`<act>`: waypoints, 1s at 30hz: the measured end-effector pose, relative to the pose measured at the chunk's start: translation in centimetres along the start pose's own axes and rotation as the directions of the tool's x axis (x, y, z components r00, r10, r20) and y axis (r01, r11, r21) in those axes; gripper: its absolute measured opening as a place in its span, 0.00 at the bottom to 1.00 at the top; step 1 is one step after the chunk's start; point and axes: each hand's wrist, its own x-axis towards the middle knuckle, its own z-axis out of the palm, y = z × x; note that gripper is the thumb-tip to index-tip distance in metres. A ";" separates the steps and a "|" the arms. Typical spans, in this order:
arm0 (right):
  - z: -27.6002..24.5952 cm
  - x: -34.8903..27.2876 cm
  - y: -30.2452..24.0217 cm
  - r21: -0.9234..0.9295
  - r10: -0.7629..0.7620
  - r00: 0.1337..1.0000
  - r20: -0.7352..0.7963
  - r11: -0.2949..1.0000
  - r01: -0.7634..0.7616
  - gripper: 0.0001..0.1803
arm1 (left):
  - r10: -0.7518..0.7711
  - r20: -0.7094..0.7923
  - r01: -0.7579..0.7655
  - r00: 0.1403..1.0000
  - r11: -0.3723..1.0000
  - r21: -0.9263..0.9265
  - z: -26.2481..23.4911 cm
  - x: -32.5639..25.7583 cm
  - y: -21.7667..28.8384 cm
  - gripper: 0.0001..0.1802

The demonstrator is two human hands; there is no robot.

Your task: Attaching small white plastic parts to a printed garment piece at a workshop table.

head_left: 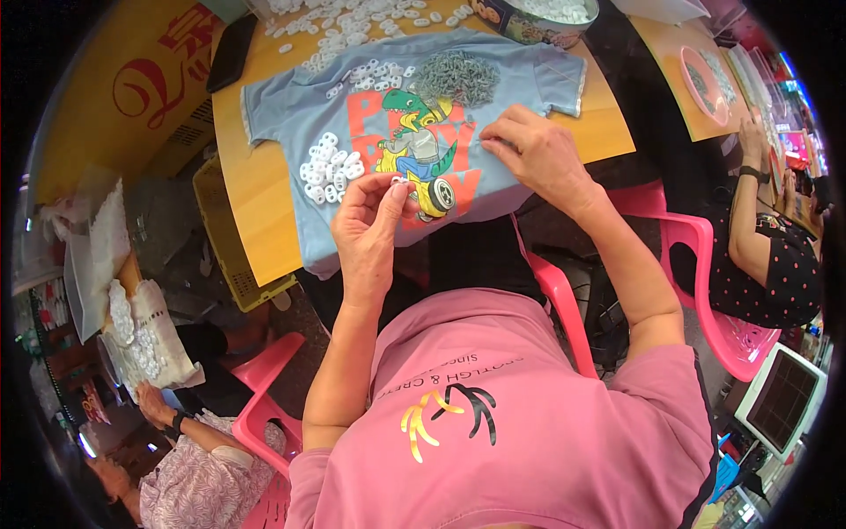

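Observation:
My left hand (372, 231) pinches a small white oval plastic piece (399, 180) between thumb and forefinger, over the printed front of a blue-grey T-shirt (295, 106). The shirt lies spread on the table. To the right, my right hand (545, 159) is raised above the shirt with thumb and fingertips together; whatever they hold is too small to make out. Beside my left hand sits a heap of white oval pieces with two holes (328, 169). Farther up the shirt are another white group (377, 76) and a pile of small grey screw-like parts (456, 78).
More white pieces (352, 31) are scattered at the wooden table's (251, 207) far side, beside a round tin (538, 26) full of them and a dark phone (232, 55). Co-workers sit left and right. Pink chairs (705, 264) and a yellow crate (231, 238) stand close by.

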 end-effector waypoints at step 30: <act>-0.5 1.1 1.3 0.290 0.125 0.979 0.159 0.942 -0.167 0.06 | -0.148 0.117 0.171 0.982 0.959 -0.226 -1.2 0.4 1.1 0.07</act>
